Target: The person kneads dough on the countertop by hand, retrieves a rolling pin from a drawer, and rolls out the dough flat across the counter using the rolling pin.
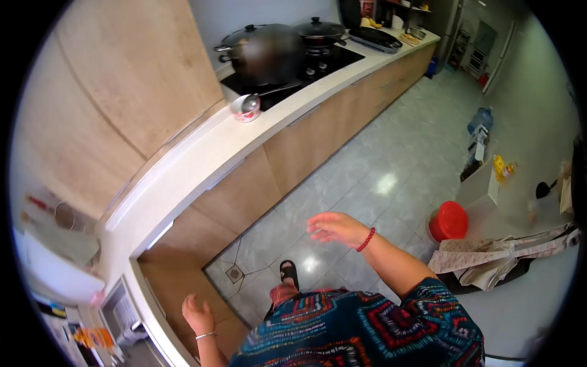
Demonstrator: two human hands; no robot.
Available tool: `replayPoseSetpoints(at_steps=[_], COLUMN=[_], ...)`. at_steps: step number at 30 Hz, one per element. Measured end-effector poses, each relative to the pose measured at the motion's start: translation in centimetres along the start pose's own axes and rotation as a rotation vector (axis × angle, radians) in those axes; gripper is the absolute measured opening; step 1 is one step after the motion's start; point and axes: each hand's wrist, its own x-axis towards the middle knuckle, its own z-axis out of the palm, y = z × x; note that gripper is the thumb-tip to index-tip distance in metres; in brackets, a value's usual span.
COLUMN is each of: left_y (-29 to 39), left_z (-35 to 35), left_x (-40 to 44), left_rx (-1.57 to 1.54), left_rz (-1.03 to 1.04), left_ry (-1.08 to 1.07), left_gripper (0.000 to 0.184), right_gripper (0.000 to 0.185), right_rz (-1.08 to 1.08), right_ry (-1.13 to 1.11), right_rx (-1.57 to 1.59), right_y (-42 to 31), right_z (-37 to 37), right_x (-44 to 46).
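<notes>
My right hand [333,228], with a red bead bracelet at the wrist, is raised over the tiled floor, fingers apart and nothing in it. Lower left, my left hand [199,315], with a thin bracelet, hangs beside the wooden cabinet fronts near the counter corner. Its fingers are somewhat curled but apart, and it holds nothing. Neither hand touches the counter [211,150]. On the counter stands a red and white bowl [246,108] with a ladle resting in it. Behind it, a large dark pot [269,55] sits on the black stove [318,67].
A lidded pan [319,30] and a flat black appliance [376,39] stand farther along. A sink [122,312] is at lower left. On the right are a red bucket [448,221], draped cloths [489,257] and a water bottle [480,120]. A floor drain [234,273] lies below.
</notes>
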Motion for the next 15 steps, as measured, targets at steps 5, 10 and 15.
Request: replayPoseSetpoints(at_steps=[5, 10, 15], left_y=[5.0, 22.2, 43.8], left_z=[8.4, 16.0, 18.2], left_x=[12.6, 23.2, 27.1], left_rx=[-0.220, -0.404, -0.529], left_rz=[0.232, 0.760, 1.097], left_ry=[-0.095, -0.362, -0.424], left_gripper=[0.033, 0.030, 0.030], right_gripper=[0.027, 0.023, 0.022], right_rz=[-0.084, -0.208, -0.285], right_ry=[0.416, 0.707, 0.895], right_rx=[0.183, 0.443, 0.594], right_y=[-1.4, -0.4, 1.0], right_z=[-6.5, -11.7, -17.1], right_x=[-1.5, -5.6, -8.8])
